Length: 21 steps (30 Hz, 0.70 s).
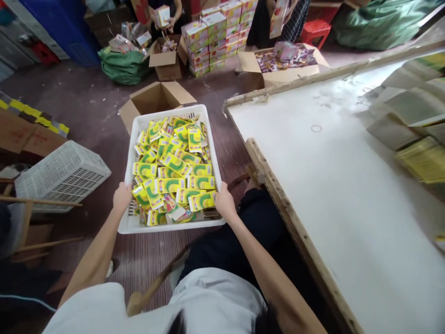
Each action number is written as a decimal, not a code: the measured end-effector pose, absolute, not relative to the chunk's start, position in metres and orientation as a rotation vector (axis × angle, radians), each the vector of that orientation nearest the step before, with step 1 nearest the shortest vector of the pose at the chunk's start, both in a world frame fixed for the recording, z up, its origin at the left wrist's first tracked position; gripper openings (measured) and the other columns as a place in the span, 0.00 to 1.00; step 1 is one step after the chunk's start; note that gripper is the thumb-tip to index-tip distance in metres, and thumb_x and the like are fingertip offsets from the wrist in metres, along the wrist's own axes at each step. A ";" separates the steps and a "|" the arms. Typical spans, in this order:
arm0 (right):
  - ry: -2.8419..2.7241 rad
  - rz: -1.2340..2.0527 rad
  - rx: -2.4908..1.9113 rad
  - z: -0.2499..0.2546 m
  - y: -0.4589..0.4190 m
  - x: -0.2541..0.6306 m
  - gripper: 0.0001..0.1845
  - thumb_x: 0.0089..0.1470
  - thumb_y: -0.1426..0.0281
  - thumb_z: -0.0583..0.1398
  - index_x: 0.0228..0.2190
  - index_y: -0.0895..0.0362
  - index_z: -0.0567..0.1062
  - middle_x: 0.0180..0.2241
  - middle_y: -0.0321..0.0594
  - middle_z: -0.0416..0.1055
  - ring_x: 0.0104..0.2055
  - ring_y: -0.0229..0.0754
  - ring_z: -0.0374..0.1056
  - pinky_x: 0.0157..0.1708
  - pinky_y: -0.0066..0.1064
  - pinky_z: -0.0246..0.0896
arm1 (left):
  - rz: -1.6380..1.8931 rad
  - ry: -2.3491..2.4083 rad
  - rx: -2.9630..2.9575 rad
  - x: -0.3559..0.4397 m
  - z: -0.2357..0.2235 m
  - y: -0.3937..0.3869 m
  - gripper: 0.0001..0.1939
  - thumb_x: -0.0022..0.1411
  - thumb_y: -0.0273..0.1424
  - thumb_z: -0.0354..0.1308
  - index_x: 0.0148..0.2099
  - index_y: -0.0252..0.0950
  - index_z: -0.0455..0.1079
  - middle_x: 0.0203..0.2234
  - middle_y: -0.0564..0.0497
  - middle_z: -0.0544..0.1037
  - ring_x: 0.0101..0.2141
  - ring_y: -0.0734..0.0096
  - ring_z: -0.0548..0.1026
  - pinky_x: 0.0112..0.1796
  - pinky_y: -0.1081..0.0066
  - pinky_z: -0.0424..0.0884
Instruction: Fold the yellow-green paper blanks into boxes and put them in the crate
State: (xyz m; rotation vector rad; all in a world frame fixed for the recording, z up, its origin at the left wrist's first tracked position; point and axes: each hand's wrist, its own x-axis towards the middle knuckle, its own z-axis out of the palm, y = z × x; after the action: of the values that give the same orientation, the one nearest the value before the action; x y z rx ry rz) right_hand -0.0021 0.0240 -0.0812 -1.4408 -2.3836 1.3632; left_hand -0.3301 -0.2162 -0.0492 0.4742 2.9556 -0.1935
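Note:
A white plastic crate (pixel 139 125) full of several yellow and green packets (pixel 174 171) sits low in front of me, over the floor. My left hand (pixel 121 197) is closed on the crate's left rim near its front corner. My right hand (pixel 224 202) is closed on the right rim opposite. Both arms reach down and forward from my body.
A large white table with a wooden edge (pixel 278 195) runs along my right, with stacks of flat cartons (pixel 413 116) on it. An upturned white crate (pixel 62 174) lies at left. Open cardboard boxes (pixel 156 97) and other people working sit beyond.

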 end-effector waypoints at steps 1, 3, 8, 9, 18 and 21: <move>-2.387 1.365 -1.448 -0.080 0.025 -0.004 0.22 0.62 0.75 0.51 0.57 0.59 0.60 0.48 0.56 0.77 0.45 0.53 0.76 0.42 0.35 0.66 | -0.195 2.955 0.472 -0.332 -0.049 -0.215 0.19 0.73 0.38 0.44 0.52 0.28 0.65 0.43 0.27 0.80 0.45 0.42 0.80 0.38 0.62 0.72; -2.395 1.370 -1.463 -0.078 0.026 -0.008 0.21 0.63 0.76 0.51 0.57 0.59 0.60 0.48 0.56 0.77 0.46 0.52 0.76 0.42 0.35 0.66 | -0.202 2.946 0.464 -0.335 -0.049 -0.213 0.19 0.73 0.38 0.44 0.52 0.28 0.66 0.41 0.28 0.80 0.44 0.42 0.80 0.37 0.62 0.71; -2.416 1.369 -1.473 -0.076 0.033 -0.021 0.18 0.63 0.76 0.51 0.54 0.58 0.61 0.49 0.56 0.76 0.47 0.52 0.76 0.44 0.35 0.65 | -0.215 2.952 0.432 -0.345 -0.048 -0.206 0.19 0.73 0.37 0.44 0.54 0.25 0.64 0.44 0.24 0.79 0.47 0.39 0.79 0.39 0.60 0.71; -2.420 1.374 -1.469 -0.076 0.033 -0.023 0.17 0.63 0.76 0.51 0.54 0.58 0.60 0.49 0.56 0.76 0.47 0.52 0.76 0.44 0.35 0.65 | -0.216 2.951 0.427 -0.346 -0.047 -0.204 0.19 0.73 0.37 0.44 0.54 0.25 0.64 0.44 0.25 0.79 0.46 0.39 0.79 0.39 0.60 0.71; -2.417 1.389 -1.454 -0.080 0.041 -0.022 0.18 0.62 0.76 0.50 0.53 0.59 0.61 0.47 0.57 0.76 0.46 0.56 0.76 0.44 0.40 0.66 | -0.194 2.944 0.420 -0.339 -0.045 -0.203 0.18 0.72 0.37 0.45 0.52 0.27 0.64 0.43 0.25 0.79 0.45 0.40 0.80 0.39 0.59 0.72; -2.398 1.394 -1.435 -0.081 0.043 -0.023 0.18 0.62 0.75 0.51 0.53 0.58 0.61 0.49 0.56 0.75 0.46 0.56 0.75 0.45 0.41 0.66 | -0.187 2.944 0.422 -0.342 -0.046 -0.203 0.19 0.72 0.36 0.43 0.53 0.26 0.63 0.43 0.25 0.79 0.45 0.39 0.79 0.39 0.58 0.72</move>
State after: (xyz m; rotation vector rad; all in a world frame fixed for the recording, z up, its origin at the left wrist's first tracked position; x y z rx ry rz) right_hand -0.0233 0.0434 -0.0813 -1.4349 -2.3980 1.3941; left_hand -0.3422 -0.2029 -0.0464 0.4219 2.9442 -0.1869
